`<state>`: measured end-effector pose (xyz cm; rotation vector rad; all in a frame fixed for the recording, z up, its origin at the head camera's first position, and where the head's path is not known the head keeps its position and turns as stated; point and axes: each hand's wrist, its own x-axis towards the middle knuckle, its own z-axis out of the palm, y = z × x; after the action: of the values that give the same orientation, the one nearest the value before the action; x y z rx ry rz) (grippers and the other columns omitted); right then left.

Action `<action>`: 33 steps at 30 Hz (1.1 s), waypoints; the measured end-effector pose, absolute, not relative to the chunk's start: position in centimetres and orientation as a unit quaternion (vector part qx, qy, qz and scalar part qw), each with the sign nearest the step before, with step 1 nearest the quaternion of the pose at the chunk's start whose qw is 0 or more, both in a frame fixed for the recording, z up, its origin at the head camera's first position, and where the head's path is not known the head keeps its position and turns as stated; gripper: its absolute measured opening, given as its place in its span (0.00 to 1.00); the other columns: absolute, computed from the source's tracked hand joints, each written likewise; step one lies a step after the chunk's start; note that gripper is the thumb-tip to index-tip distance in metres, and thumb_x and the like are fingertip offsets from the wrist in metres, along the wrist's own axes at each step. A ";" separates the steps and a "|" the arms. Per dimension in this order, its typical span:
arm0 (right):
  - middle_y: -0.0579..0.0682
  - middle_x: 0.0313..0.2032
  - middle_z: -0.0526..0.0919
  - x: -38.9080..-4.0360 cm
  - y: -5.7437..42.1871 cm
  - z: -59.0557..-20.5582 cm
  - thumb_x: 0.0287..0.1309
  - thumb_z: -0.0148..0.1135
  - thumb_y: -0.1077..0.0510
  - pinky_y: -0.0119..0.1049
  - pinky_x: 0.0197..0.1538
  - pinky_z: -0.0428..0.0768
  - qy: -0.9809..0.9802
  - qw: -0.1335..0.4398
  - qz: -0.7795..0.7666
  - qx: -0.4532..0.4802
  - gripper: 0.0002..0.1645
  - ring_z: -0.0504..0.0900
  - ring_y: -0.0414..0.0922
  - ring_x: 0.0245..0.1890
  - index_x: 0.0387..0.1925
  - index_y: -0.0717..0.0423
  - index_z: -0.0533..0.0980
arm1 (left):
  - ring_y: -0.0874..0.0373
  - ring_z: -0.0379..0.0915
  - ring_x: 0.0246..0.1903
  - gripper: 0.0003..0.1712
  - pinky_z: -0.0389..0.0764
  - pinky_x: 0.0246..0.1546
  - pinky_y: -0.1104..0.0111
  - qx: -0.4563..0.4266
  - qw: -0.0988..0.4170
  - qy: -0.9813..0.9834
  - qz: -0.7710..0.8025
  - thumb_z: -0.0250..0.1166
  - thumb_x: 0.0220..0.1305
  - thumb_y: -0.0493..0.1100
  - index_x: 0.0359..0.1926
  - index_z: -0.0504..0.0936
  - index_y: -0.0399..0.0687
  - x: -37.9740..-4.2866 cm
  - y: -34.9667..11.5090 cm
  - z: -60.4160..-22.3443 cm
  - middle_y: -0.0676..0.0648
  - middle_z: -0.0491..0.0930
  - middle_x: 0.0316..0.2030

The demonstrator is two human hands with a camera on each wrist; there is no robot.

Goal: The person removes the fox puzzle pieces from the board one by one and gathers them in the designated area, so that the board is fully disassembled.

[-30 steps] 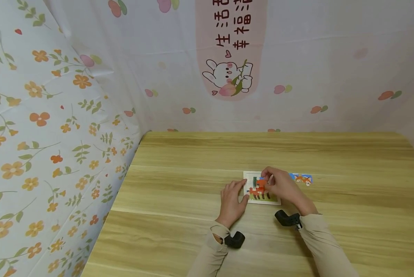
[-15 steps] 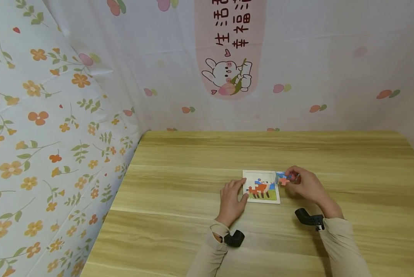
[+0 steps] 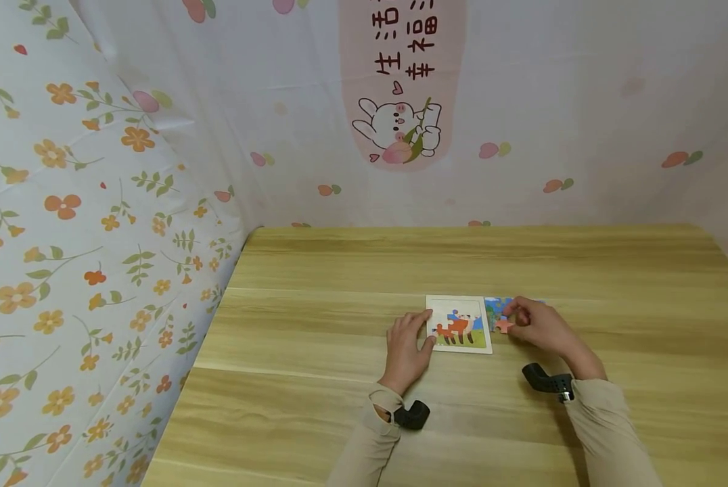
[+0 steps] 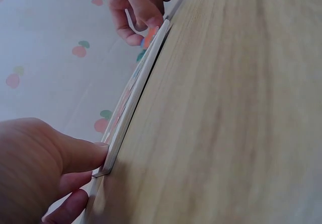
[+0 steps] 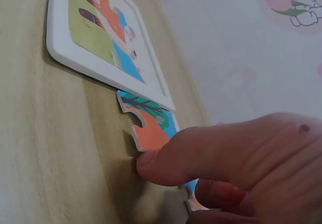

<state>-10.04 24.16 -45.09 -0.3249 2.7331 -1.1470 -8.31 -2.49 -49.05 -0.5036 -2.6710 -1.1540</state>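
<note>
Floral curtain (image 3: 84, 223) on the far left, next to the wooden table (image 3: 352, 270). Pale cloth backdrop with a cartoon pig print (image 3: 397, 125) behind the table.

Left hand (image 3: 408, 348) lies on the table at the left edge of the white puzzle frame (image 3: 459, 325). Fingers are mostly straight; thumb and fingertips (image 4: 83, 153) press against the frame's left rim, steadying it, not wrapped round it. A black wrist camera mount (image 3: 411, 414) sits by the left cuff.

The puzzle frame lies flat near the middle of the table. It is partly filled: orange animal on green grass with some blue sky, upper part showing white.

Just right of the frame, touching or almost touching its right edge, lies a loose jigsaw piece (image 5: 148, 126), blue, green and orange, flat on the table.

Right hand (image 3: 540, 328) sits over that piece. Thumb tip (image 5: 151, 166) presses on the piece's orange edge, the other fingers curled behind it; it pinches the piece low on the table. More blue pieces under the hand, mostly hidden. Second black mount (image 3: 547, 382) near the right cuff.
</note>
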 end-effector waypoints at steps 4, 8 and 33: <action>0.45 0.20 0.61 -10.2 24.1 -45.2 0.47 0.63 0.68 0.33 0.27 0.59 0.912 0.082 -0.385 -0.113 0.13 0.59 0.38 0.19 0.37 0.64 0.72 | 0.54 0.67 0.48 0.26 0.62 0.46 0.59 -0.167 0.089 -0.899 -0.394 0.65 0.56 0.38 0.58 0.75 0.47 -8.4 -2.5 -49.1 0.50 0.76 0.46; 0.45 0.20 0.61 -10.3 24.1 -45.4 0.48 0.63 0.68 0.34 0.29 0.60 0.915 0.088 -0.381 -0.102 0.13 0.60 0.39 0.20 0.37 0.64 0.72 | 0.53 0.67 0.48 0.26 0.62 0.46 0.58 -0.167 0.088 -0.898 -0.397 0.65 0.57 0.38 0.58 0.75 0.46 -8.4 -2.4 -49.0 0.49 0.76 0.47; 0.46 0.21 0.64 -10.6 23.9 -45.2 0.47 0.61 0.69 0.33 0.27 0.60 0.911 0.106 -0.386 -0.094 0.14 0.61 0.40 0.20 0.38 0.66 0.71 | 0.54 0.68 0.47 0.25 0.62 0.46 0.59 -0.165 0.091 -0.898 -0.397 0.66 0.56 0.37 0.57 0.76 0.46 -8.4 -2.4 -48.8 0.49 0.77 0.46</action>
<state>-10.62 23.90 -45.24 -0.2777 2.6845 -1.1379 -8.40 -2.42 -48.84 -0.4918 -2.6693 -1.1797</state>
